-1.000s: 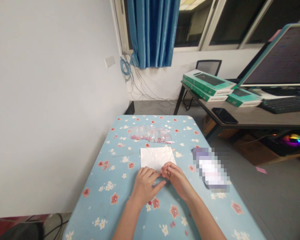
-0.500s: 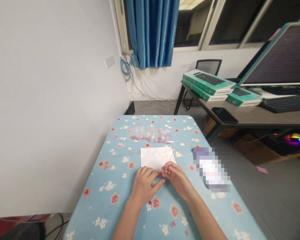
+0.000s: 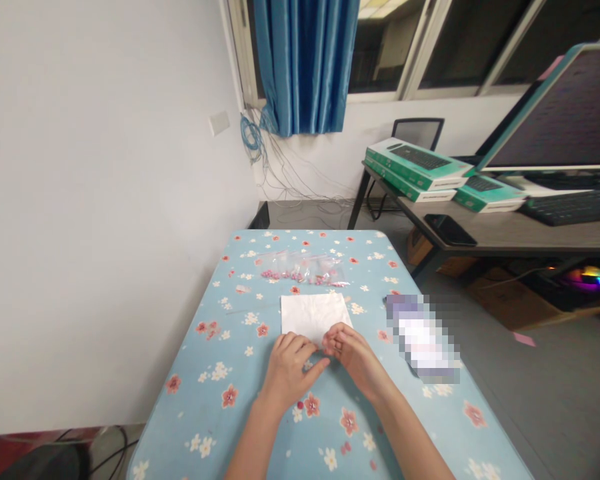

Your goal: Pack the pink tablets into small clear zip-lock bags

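A white sheet, paper or cloth (image 3: 313, 312), lies flat on the flowered tabletop (image 3: 190, 413). My left hand (image 3: 291, 363) rests at its near left edge, fingers stretched forward and thumb held apart, with nothing seen in it. Over the near right corner, my right hand (image 3: 347, 350) has its fingers curled and the tips together. Whatever those fingers pinch is too small or hidden to name. A small red bead (image 3: 300, 405) sits on the table close to my left wrist. Several pink bead-like bits (image 3: 347, 448) lie between my forearms.
Clear plastic bags (image 3: 305, 268) with small pink and red pieces lie beyond the sheet. A pixelated phone-like object (image 3: 423, 337) is at the table's right side. Keyboard boxes (image 3: 417, 163), a black phone (image 3: 450, 230) and a monitor (image 3: 560, 113) stand on the desk at right.
Both hands stay in nearly the same place; only the fingertips near the sheet's edge shift slightly. The other things have not moved.
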